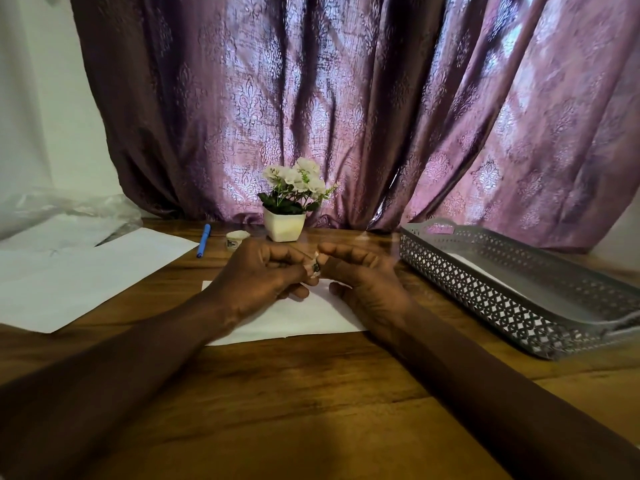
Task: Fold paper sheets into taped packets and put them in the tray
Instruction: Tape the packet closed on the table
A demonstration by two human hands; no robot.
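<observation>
Above the folded sheet [294, 320], the left hand [259, 275] and right hand [363, 277] both pinch a small white piece [316, 268], possibly tape. The tray [485, 292] lies right of that sheet.
</observation>
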